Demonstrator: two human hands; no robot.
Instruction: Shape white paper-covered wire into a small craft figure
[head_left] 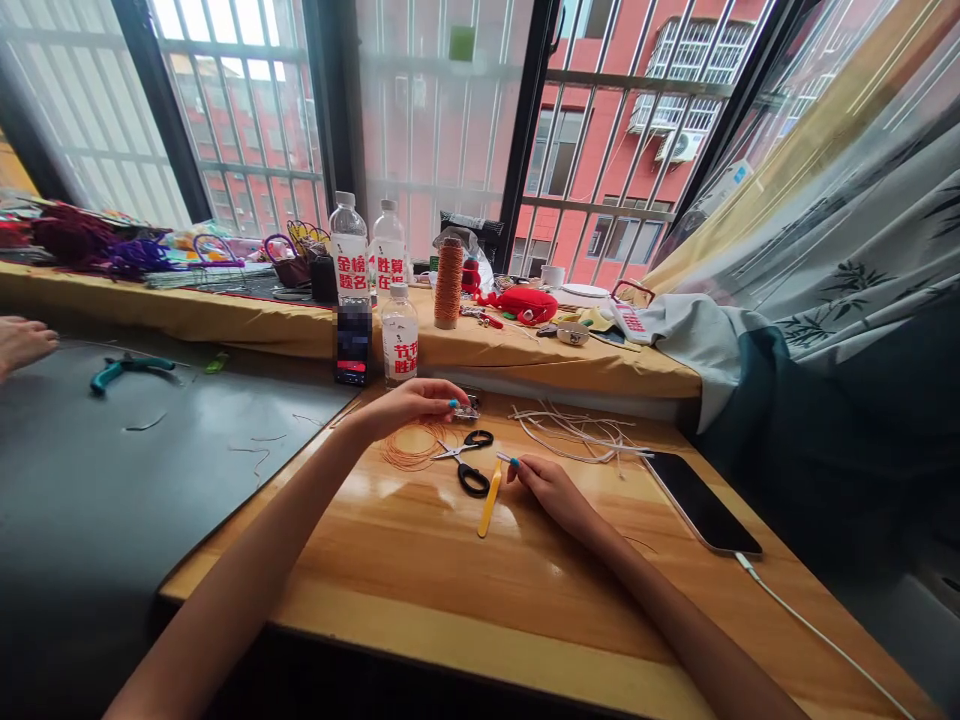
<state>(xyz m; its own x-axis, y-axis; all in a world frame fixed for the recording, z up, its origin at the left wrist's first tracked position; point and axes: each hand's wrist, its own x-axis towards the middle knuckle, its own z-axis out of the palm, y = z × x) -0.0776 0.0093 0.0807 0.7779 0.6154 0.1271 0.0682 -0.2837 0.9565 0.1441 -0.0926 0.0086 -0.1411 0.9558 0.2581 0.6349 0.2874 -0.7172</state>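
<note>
My left hand [417, 402] reaches forward over the wooden table [420, 570], its fingertips pinched on a small metal clip-like object [466, 409]. Just below it lies a loose coil of thin orange wire [409, 447]. My right hand [546, 484] rests on the table with fingers curled, pinching something small I cannot make out. Black-handled scissors [466, 458] lie between the hands, and a yellow stick-shaped tool [490, 498] lies left of my right hand.
White cords [577, 430] and a charging phone [701, 503] lie to the right. Water bottles [400, 335], a standing phone [352, 343] and an orange thread spool [448, 283] line the window ledge. Another person's hand [22, 342] and teal pliers [124, 368] are on the grey mat at left.
</note>
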